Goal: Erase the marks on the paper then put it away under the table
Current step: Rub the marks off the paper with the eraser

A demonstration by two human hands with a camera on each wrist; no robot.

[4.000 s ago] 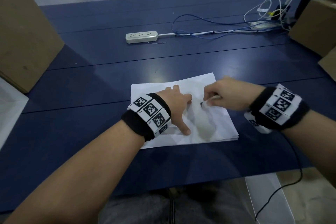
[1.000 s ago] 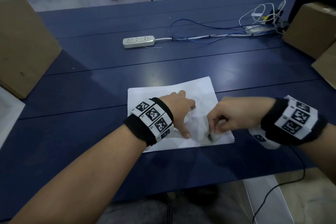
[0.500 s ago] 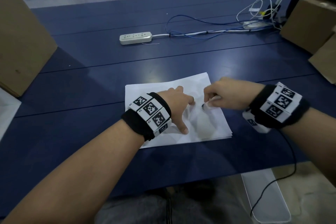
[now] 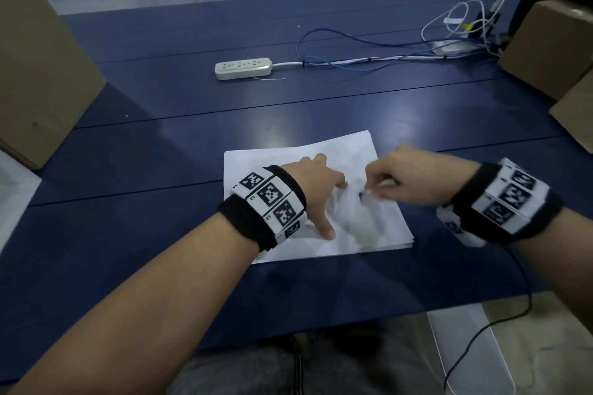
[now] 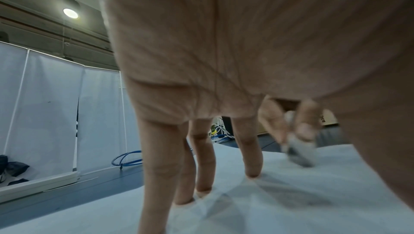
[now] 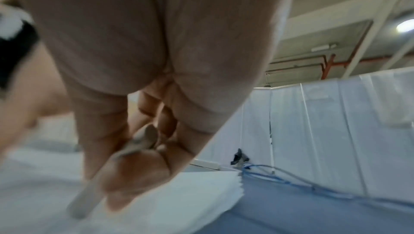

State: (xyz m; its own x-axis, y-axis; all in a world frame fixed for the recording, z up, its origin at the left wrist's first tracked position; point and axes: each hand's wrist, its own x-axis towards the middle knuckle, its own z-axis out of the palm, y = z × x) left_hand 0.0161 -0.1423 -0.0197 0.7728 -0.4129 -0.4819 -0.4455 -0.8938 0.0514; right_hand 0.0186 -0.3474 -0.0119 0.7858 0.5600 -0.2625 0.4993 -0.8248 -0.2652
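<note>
Two hands work: left hand [image 4: 316, 184] spread on paper [image 4: 256, 167], right hand [image 4: 404, 183] pinching eraser [image 4: 369, 193].

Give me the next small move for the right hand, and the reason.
Probably another short rubbing stroke toward the near edge. The right hand pinches a white eraser with its darkened tip on the paper stack, and grey smudging remains just in front of it. The left hand presses spread fingers on the sheet, so it looks steadied for more erasing.
</note>
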